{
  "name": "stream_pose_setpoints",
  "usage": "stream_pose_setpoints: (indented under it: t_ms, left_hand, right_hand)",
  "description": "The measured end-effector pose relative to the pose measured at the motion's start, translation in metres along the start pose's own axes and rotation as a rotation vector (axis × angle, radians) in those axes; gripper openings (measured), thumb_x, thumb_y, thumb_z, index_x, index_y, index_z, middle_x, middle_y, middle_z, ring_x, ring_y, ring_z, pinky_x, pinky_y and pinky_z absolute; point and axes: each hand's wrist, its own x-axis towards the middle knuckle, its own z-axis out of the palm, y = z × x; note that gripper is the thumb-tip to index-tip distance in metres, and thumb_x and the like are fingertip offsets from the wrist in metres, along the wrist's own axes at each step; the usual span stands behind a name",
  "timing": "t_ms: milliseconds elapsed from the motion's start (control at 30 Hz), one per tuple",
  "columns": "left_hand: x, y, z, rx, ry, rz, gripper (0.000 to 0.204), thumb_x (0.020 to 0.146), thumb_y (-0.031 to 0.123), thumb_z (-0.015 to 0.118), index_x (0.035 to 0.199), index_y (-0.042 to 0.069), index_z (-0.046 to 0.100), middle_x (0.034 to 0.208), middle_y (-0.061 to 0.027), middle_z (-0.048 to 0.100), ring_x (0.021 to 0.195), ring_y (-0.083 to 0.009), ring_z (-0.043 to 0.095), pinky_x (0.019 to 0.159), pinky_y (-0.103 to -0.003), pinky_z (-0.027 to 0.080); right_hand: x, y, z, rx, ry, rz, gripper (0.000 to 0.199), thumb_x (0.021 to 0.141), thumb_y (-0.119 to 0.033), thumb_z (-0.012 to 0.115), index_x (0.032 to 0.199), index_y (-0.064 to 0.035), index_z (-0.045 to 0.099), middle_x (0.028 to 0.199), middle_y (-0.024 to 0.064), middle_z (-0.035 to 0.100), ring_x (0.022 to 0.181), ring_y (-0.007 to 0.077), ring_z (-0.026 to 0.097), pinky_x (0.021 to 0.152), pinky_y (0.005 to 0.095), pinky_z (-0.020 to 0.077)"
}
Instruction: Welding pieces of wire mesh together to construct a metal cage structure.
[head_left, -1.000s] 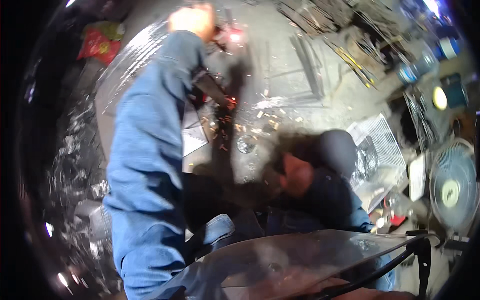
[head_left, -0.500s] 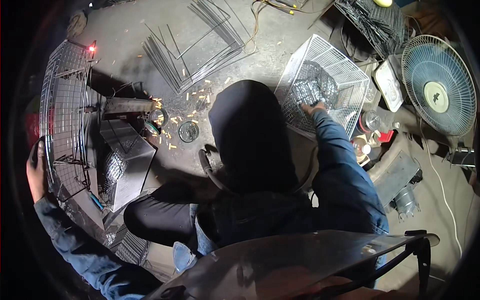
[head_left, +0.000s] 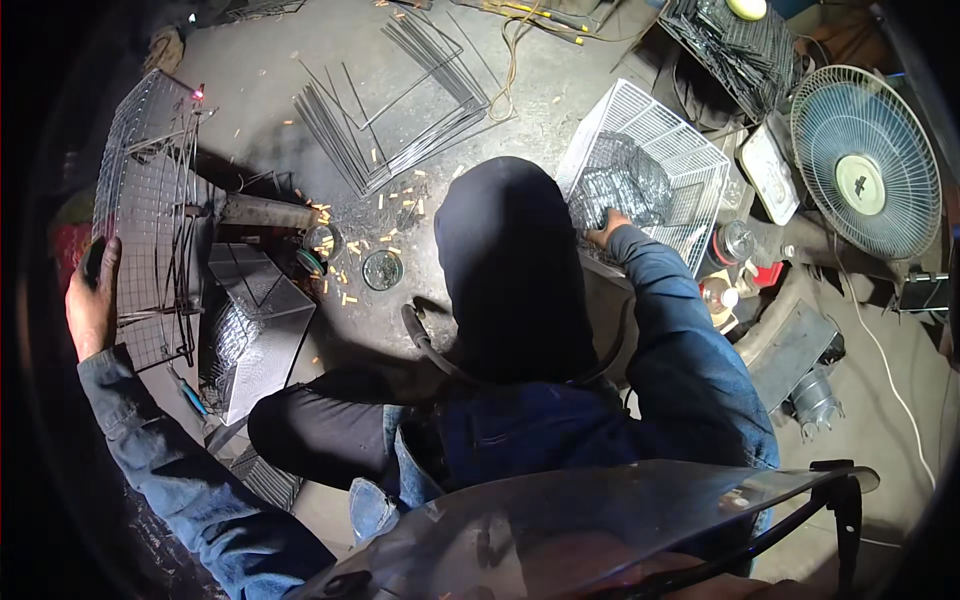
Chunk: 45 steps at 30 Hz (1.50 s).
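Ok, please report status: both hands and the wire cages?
Left hand grips wire mesh panel edge. Right hand on wire cage in white basket. Nothing in between.

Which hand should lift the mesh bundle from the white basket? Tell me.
Right: the right hand rests on the mesh bundle in the white basket; the left hand is far off, holding the big mesh panel.

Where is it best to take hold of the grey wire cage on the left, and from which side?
Probably the near rim of the wire cage, from the outer left side. The left hand already grips there; the cage's open mesh gives fingers a hold, and a red glow marks its far corner.
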Motion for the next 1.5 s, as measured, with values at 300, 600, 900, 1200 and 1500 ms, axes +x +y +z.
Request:
stream_pose_setpoints:
  t_ms: [300,600,900,1200,1500]
  left_hand:
    - [0.001,0.024,-0.001,0.144,0.024,0.075,0.059,0.083,0.048,0.058,0.119,0.001,0.055,0.113,-0.0212,0.059,0.104,-0.0329,0.058,0.087,-0.037,0.045]
    - [-0.024,0.066,-0.005,0.105,0.035,0.090,0.054,0.077,0.050,0.062,0.103,0.002,0.062,0.099,-0.0205,0.063,0.095,-0.0339,0.060,0.082,-0.042,0.048]
    - [-0.161,0.113,-0.027,-0.419,0.455,0.563,0.073,0.064,0.021,0.074,0.129,0.008,0.044,0.123,-0.0140,0.052,0.112,-0.0315,0.050,0.095,-0.038,0.042]
    - [-0.209,0.028,0.070,-1.466,0.321,-0.136,0.024,0.085,0.016,0.063,0.101,-0.003,0.061,0.086,-0.0062,0.063,0.076,-0.0138,0.058,0.072,-0.027,0.048]
    - [-0.162,-0.013,0.030,-0.592,0.815,0.045,0.058,0.077,0.021,0.069,0.128,0.010,0.045,0.128,-0.0191,0.046,0.114,-0.0323,0.050,0.095,-0.040,0.041]
  right_hand:
    - [-0.040,-0.009,-0.080,-0.103,0.403,-0.044,0.029,0.080,-0.024,0.052,0.095,-0.0008,0.061,0.093,0.0258,0.063,0.089,0.0408,0.061,0.081,0.0453,0.0489]
    - [-0.171,-0.140,-0.235,1.174,0.381,-0.876,0.028,0.092,-0.005,0.043,0.117,0.0067,0.048,0.093,0.0176,0.062,0.074,0.0209,0.063,0.065,0.0310,0.0545]
    - [-0.283,-0.326,-0.192,0.301,0.291,-1.664,0.021,0.085,-0.006,0.053,0.104,0.0018,0.057,0.081,0.0133,0.065,0.068,0.0213,0.064,0.061,0.0323,0.0508]
    - [-0.281,-0.375,-0.087,0.849,-0.416,-1.285,0.037,0.079,-0.013,0.069,0.107,0.0049,0.051,0.092,0.0079,0.062,0.075,0.0094,0.056,0.069,0.0241,0.0479]
    - [-0.301,-0.441,-0.095,0.680,0.572,-1.506,0.014,0.081,-0.011,0.067,0.085,0.0010,0.063,0.070,0.0090,0.064,0.063,0.0110,0.059,0.060,0.0250,0.0481]
